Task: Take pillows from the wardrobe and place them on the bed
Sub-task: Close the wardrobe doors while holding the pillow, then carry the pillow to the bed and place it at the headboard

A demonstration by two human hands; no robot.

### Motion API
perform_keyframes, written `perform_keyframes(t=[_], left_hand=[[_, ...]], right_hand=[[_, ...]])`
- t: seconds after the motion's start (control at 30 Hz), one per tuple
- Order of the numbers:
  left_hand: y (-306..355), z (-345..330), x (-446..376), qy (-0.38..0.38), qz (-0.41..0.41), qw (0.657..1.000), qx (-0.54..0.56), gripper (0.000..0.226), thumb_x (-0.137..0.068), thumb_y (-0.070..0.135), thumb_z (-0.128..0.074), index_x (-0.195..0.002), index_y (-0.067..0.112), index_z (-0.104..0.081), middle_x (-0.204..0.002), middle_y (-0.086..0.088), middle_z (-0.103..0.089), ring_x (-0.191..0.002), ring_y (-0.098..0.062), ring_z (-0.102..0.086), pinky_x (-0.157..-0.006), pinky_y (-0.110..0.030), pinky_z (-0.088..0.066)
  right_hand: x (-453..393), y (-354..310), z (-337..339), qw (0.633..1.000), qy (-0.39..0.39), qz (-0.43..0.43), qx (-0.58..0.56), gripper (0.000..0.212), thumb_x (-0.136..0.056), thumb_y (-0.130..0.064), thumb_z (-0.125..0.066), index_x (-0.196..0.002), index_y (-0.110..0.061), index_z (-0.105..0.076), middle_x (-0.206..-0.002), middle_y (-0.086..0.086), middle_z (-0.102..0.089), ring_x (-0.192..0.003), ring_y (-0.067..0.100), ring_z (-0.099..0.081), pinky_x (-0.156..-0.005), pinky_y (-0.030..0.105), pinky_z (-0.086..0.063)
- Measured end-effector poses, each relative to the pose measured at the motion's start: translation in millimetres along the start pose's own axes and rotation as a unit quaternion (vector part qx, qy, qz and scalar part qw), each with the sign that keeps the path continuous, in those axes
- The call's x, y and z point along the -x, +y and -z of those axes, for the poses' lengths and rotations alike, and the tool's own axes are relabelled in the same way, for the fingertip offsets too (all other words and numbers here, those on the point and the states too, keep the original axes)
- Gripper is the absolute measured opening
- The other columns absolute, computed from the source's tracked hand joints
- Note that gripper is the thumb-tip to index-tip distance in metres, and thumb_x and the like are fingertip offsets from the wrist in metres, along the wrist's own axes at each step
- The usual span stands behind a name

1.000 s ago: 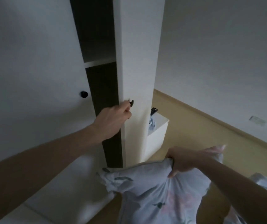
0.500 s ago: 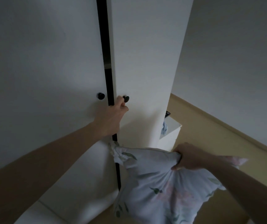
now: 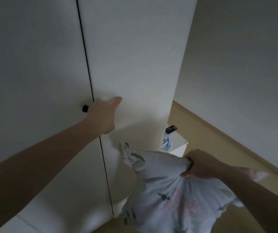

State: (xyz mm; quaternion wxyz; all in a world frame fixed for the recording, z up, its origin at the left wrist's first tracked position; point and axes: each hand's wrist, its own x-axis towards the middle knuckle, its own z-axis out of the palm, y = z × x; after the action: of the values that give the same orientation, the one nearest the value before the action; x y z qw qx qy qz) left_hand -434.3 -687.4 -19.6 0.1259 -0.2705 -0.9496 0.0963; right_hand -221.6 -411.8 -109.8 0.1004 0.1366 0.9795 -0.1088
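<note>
1. The left hand (image 3: 103, 116) is pressing flat, fingers straight, against the right door (image 3: 131, 68) of the white wardrobe (image 3: 34, 64), beside the black knob (image 3: 85, 108).
2. The right hand (image 3: 200, 165) is gripping a bunched fold of the floral pillow (image 3: 165, 195), which is hanging near the wardrobe's lower right corner.

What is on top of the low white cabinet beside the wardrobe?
On the cabinet lie a small black object and a bluish bundle of cloth. The wardrobe hides the rest of its top.

L hand (image 3: 103, 117) flat on shut wardrobe door (image 3: 131, 68), R hand (image 3: 200, 165) gripping floral pillow (image 3: 168, 195) by the top.
</note>
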Motion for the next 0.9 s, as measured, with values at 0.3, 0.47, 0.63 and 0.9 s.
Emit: perform_keyframes(t=[0.3, 0.47, 0.63, 0.9], left_hand=[[145, 53, -26, 0.023, -0.094, 0.995, 0.025, 0.043, -0.085, 0.038, -0.052, -0.123, 0.019, -0.054, -0.112, -0.008, -0.064, -0.1, -0.03, -0.064, -0.071, -0.033, -0.036], [246, 49, -50, 0.031, -0.224, 0.973, 0.05, 0.031, -0.086, 0.035, -0.05, -0.112, 0.021, -0.056, -0.097, -0.003, -0.063, -0.086, -0.026, -0.063, -0.065, -0.032, -0.036], [348, 40, -98, -0.009, -0.301, 0.945, 0.127, 0.019, -0.085, 0.036, -0.053, -0.1, 0.024, -0.053, -0.078, 0.008, -0.054, -0.067, -0.014, -0.052, -0.06, -0.028, -0.037], [521, -28, -202, -0.26, -0.367, 0.866, 0.219, 0.089, -0.086, 0.038, -0.06, -0.157, 0.029, -0.007, -0.144, 0.0, -0.05, -0.109, -0.019, -0.059, -0.078, -0.03, -0.05]], right_hand=[[32, 108, 38, 0.998, 0.043, -0.027, -0.033, 0.027, -0.069, -0.047, -0.078, -0.077, -0.022, -0.072, -0.074, -0.005, -0.071, -0.067, 0.006, -0.064, -0.055, 0.022, -0.04], [67, 176, 47, 0.991, 0.082, -0.089, -0.058, 0.033, -0.071, -0.053, -0.075, -0.085, -0.023, -0.073, -0.079, -0.006, -0.07, -0.075, 0.013, -0.066, -0.06, 0.028, -0.045], [102, 251, 55, 0.97, 0.161, -0.174, -0.062, 0.035, -0.074, -0.057, -0.071, -0.092, -0.027, -0.073, -0.091, -0.003, -0.074, -0.084, 0.021, -0.068, -0.065, 0.03, -0.042], [120, 364, 70, 0.925, 0.208, -0.308, -0.078, 0.025, -0.077, -0.051, -0.069, -0.064, -0.034, -0.057, -0.061, -0.01, -0.055, -0.065, 0.02, -0.056, -0.058, 0.03, -0.036]])
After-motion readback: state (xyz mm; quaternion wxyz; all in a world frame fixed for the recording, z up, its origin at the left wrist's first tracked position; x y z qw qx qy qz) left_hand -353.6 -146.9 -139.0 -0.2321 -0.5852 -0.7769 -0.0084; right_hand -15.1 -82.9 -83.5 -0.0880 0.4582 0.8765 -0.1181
